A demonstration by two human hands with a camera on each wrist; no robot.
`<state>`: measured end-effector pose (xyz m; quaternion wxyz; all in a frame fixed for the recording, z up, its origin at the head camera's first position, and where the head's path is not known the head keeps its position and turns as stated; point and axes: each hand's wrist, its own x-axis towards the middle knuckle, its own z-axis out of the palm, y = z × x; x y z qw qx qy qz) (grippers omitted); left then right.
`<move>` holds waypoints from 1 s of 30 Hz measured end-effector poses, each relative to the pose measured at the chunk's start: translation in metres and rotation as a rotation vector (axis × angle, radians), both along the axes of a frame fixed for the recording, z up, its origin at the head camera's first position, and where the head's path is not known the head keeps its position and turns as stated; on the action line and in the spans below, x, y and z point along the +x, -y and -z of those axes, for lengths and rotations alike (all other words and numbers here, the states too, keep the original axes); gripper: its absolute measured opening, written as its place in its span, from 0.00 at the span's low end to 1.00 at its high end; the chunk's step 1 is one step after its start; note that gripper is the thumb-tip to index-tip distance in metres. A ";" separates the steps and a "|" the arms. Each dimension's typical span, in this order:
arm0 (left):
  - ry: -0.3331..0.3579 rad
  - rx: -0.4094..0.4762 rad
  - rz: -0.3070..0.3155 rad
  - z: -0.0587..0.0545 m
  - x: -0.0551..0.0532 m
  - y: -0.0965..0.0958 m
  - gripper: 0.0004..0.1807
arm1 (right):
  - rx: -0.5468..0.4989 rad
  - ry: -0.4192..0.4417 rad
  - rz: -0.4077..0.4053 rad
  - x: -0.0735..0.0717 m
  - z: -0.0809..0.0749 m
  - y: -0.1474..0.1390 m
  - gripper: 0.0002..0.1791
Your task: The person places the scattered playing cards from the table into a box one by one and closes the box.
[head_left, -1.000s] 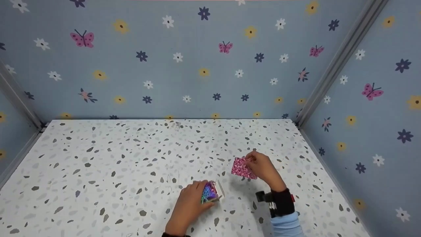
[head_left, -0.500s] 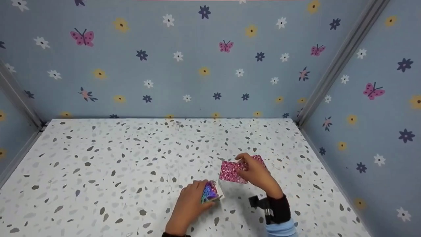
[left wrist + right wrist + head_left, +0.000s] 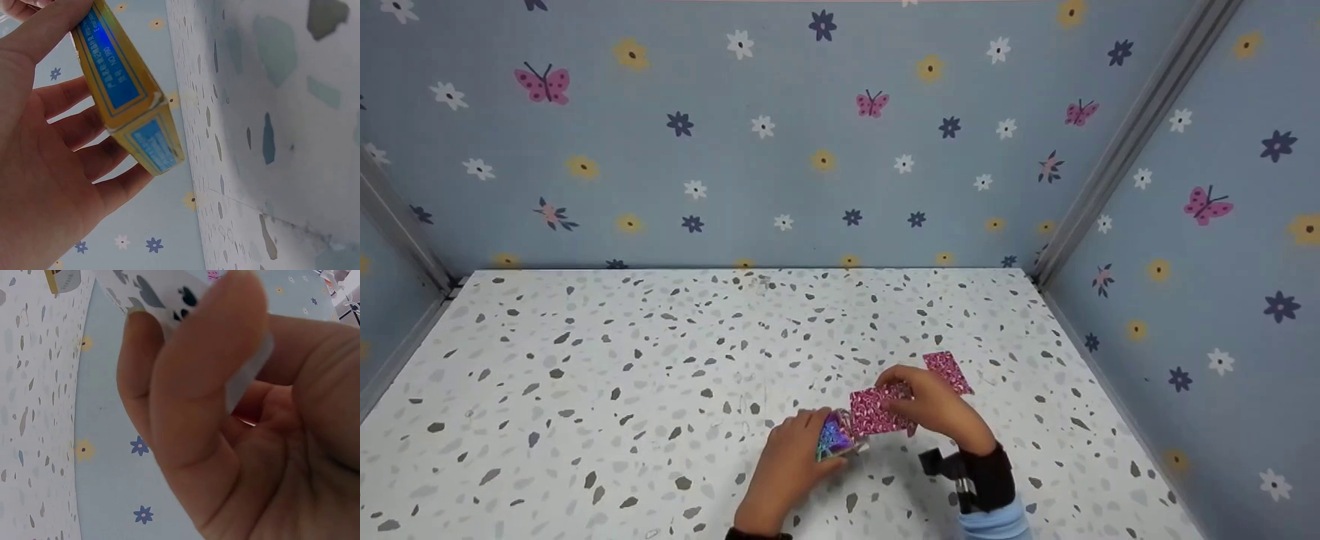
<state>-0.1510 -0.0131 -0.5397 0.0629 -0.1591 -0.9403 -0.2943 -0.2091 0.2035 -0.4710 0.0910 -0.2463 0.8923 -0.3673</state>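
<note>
My left hand grips a small card box, its open end towards the right hand. In the left wrist view the box is yellow with blue printed panels, held between thumb and fingers. My right hand pinches a playing card with a pink patterned back, its left edge right at the box's opening. Black spades show on the card's face in the right wrist view. Behind the right hand, another pink-backed playing card lies on the table.
The white speckled table is bordered by a flowered blue back wall and a similar right wall. A black wrist mount sticks out from the right wrist.
My right hand has moved left and nearer with its playing card, up to the box. The other card behind it has come into view on the table. The left hand stays in place.
</note>
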 end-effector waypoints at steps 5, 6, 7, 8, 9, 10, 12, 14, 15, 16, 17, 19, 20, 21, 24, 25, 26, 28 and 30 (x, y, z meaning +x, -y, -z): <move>-0.019 0.002 -0.001 0.000 0.000 0.000 0.37 | 0.009 0.033 -0.038 0.000 -0.001 0.003 0.12; -0.017 0.005 0.001 -0.001 -0.001 0.000 0.37 | 0.020 0.023 -0.047 0.000 -0.001 0.003 0.12; -0.013 0.007 0.003 -0.001 -0.001 0.001 0.37 | 0.026 0.020 -0.055 0.000 -0.001 0.004 0.12; -0.010 0.011 0.005 -0.001 -0.001 0.001 0.37 | 0.032 0.017 -0.065 0.000 -0.001 0.004 0.12; -0.005 0.016 0.005 -0.001 -0.001 0.001 0.37 | 0.038 0.016 -0.073 -0.001 0.000 0.004 0.12; -0.004 0.016 0.007 -0.001 -0.001 0.001 0.37 | 0.042 0.017 -0.080 -0.001 0.001 0.005 0.12; -0.003 0.016 0.010 -0.002 -0.001 0.001 0.37 | 0.045 0.027 -0.096 -0.002 0.002 0.005 0.13; -0.004 0.013 0.012 -0.001 -0.001 0.001 0.37 | 0.051 0.037 -0.112 -0.003 0.004 0.005 0.14; -0.003 0.013 0.013 -0.001 -0.002 0.000 0.37 | 0.054 0.046 -0.114 -0.003 0.005 0.005 0.14; -0.002 0.014 0.015 -0.001 -0.001 0.000 0.37 | 0.058 0.052 -0.118 -0.003 0.006 0.005 0.14; 0.001 0.018 0.017 -0.001 -0.001 0.000 0.37 | 0.063 0.058 -0.120 -0.003 0.006 0.005 0.15; 0.005 0.026 0.022 -0.001 -0.001 -0.001 0.37 | 0.073 0.066 -0.122 -0.004 0.007 0.006 0.14; 0.004 0.027 0.023 -0.001 -0.001 -0.001 0.36 | 0.077 0.069 -0.123 -0.004 0.008 0.006 0.14; 0.001 0.026 0.023 -0.001 0.000 -0.001 0.36 | 0.081 0.073 -0.124 -0.004 0.008 0.007 0.14; -0.018 0.015 0.020 0.000 0.001 -0.002 0.36 | 0.093 0.074 -0.130 -0.004 0.009 0.008 0.13; -0.022 0.011 0.017 0.000 0.001 -0.002 0.36 | 0.097 0.075 -0.130 -0.004 0.010 0.008 0.14; -0.027 0.009 0.016 0.000 0.001 -0.002 0.35 | 0.097 0.076 -0.128 -0.004 0.010 0.007 0.14; -0.028 0.013 0.011 0.001 0.001 -0.002 0.36 | 0.091 0.088 -0.115 -0.004 0.011 0.006 0.15; -0.022 0.020 0.009 0.001 0.000 -0.002 0.36 | 0.069 0.119 -0.098 -0.004 0.011 0.004 0.17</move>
